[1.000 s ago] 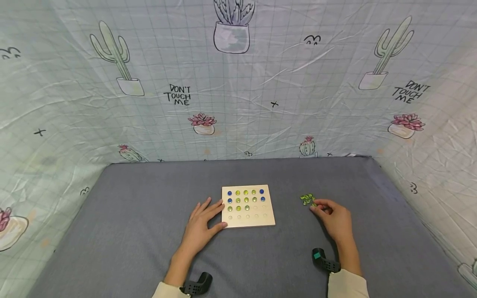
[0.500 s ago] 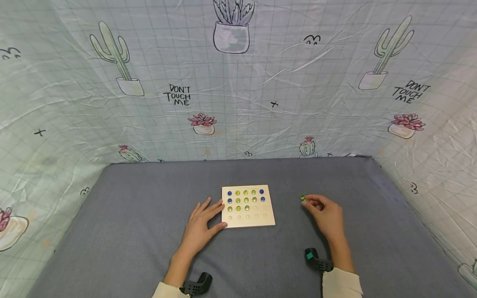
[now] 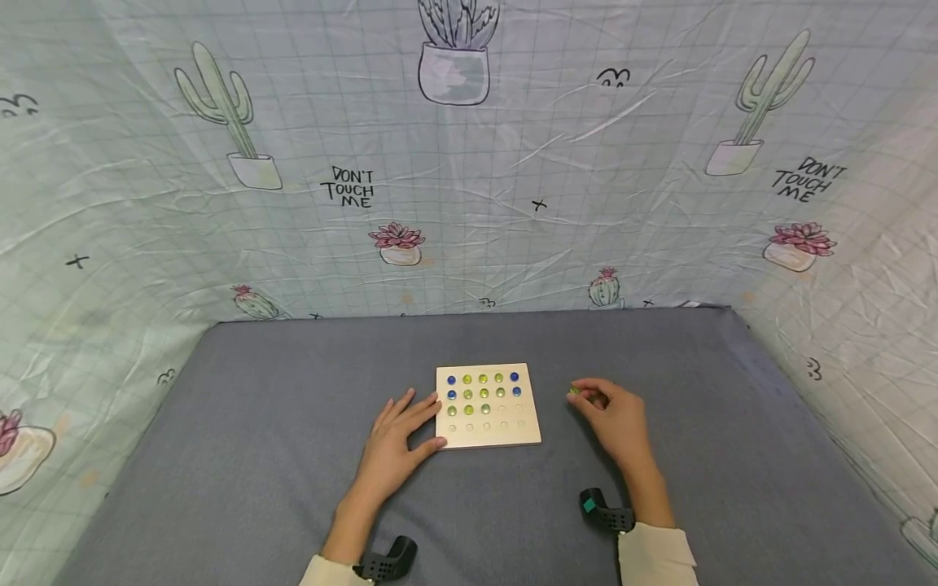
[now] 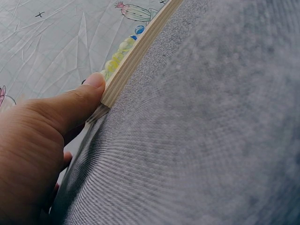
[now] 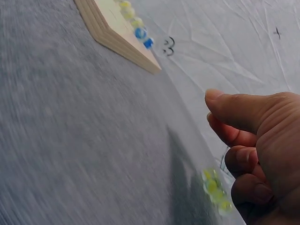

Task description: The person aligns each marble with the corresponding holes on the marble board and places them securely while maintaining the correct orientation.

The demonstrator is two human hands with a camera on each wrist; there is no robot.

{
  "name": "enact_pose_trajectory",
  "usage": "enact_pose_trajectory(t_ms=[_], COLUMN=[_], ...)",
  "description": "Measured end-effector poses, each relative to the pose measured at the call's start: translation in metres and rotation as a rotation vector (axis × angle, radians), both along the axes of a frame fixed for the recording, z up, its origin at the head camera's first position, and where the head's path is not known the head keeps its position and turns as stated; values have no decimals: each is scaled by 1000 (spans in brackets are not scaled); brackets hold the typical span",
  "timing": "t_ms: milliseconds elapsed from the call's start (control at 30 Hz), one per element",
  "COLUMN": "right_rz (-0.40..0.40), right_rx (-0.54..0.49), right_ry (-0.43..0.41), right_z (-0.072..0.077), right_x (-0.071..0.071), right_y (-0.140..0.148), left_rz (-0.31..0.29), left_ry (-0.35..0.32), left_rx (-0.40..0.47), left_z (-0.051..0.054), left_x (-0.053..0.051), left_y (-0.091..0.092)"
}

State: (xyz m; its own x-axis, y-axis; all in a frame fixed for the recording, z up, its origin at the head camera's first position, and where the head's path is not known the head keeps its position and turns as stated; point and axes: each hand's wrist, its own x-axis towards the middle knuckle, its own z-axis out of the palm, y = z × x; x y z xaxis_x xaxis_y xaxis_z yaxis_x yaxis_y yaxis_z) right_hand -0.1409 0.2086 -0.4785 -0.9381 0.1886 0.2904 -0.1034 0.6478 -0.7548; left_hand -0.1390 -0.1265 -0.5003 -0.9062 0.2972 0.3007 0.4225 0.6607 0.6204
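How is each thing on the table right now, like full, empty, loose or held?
Wooden board: flat, thirteen hollows filled, seven empty
Blue beads: all four sitting in hollows
Placed green beads: nine, sitting in hollows
Loose green beads: clustered on the grey cloth
Left hand: fingers spread, touching the board's edge
Right hand: pinching a green bead

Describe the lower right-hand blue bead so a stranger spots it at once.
On the grey tabletop, find the pale wooden board that the left hand touches. In its rightmost column, go to the lower blue bead. It is the only blue one with an empty hollow directly below.
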Motion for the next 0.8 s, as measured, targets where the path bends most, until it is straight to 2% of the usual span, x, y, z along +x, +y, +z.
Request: enact_pose_trajectory(t_ms=[800], right_rz=[55], right_rx=[-21], right_ry=[29], right_z=[3], right_x=[-3], right_y=[-28], left_rz=[-1], left_ry=[-10], left_rx=[1], left_z=[3], left_x=[0], left_y=[0])
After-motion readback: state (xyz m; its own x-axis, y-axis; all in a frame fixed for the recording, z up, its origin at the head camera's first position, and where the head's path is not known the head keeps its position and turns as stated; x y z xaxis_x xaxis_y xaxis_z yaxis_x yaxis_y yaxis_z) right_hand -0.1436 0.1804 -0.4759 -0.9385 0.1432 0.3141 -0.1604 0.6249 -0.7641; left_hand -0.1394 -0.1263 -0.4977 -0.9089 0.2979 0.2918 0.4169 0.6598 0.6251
